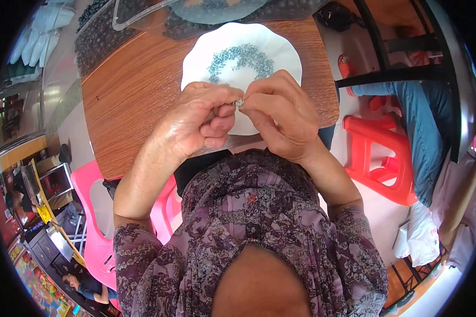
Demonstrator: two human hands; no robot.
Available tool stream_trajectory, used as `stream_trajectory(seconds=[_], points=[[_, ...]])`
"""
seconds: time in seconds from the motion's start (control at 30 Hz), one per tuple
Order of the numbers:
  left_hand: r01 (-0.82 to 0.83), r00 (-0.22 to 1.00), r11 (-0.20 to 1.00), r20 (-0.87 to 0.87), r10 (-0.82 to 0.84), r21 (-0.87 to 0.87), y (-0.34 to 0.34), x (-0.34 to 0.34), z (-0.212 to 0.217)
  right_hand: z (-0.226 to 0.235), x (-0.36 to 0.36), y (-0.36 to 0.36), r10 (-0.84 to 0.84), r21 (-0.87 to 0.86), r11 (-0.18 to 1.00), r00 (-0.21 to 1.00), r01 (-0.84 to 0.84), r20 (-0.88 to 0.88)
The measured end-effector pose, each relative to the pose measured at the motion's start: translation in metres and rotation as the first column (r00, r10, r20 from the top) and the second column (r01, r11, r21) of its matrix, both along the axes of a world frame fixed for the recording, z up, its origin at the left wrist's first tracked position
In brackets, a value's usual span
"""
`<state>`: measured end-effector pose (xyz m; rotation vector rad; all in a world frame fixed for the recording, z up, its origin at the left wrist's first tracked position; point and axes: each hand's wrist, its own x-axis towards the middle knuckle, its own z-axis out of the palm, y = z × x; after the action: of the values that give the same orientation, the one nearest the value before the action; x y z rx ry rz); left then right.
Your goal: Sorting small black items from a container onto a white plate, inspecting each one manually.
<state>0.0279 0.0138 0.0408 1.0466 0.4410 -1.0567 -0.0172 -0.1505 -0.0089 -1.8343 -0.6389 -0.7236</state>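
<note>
Both my hands meet over the near part of a white scalloped plate (pixel 198 53). Between my fingertips is a small silvery metal piece (pixel 240 103), too tiny for me to tell its kind. My left hand (pixel 202 113) pinches it from the left with thumb and forefinger, the other fingers curled in. My right hand (pixel 283 113) pinches it from the right. On the plate beyond my hands, many small blue-grey bits (pixel 243 55) lie spread in a rough arc; they look like tiny metal or clear pieces.
The plate rests on a wood-grain table (pixel 127 100). A clear tray of dark beads (pixel 103 58) stands at the far left. To the right are a red stool (pixel 378 153) and a person's leg in blue jeans (pixel 420 127). A pink chair (pixel 90 211) is at my left.
</note>
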Motion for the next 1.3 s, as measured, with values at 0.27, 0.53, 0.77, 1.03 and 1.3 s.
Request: stream_trajectory(seconds=[0.27,0.53,0.77,1.03,1.3], points=[[0.071,0.992,0.994,0.097,-0.079,0.080,-0.004,-0.001,-0.007,-0.001,0.004,-0.011,-0.142,-0.017,0.990,0.989,0.141,-0.048],[-0.303,-0.250,0.700,0.655,-0.713,0.646,-0.014,-0.009,-0.037,0.002,0.007,-0.021,-0.261,-0.168,0.960,0.936,0.225,-0.236],[-0.355,-0.422,0.706,0.568,-0.706,0.613,-0.012,-0.007,-0.049,0.002,0.007,-0.015,-0.243,-0.226,0.954,0.948,0.196,-0.204],[-0.382,-0.449,0.807,0.673,-0.588,0.451,0.008,0.007,0.011,0.014,0.006,-0.014,-0.203,-0.160,0.973,0.946,0.166,-0.253],[-0.425,-0.279,0.697,0.649,-0.708,0.577,0.009,0.157,0.075,0.024,0.019,-0.023,-0.163,-0.069,0.986,0.943,0.150,-0.288]])
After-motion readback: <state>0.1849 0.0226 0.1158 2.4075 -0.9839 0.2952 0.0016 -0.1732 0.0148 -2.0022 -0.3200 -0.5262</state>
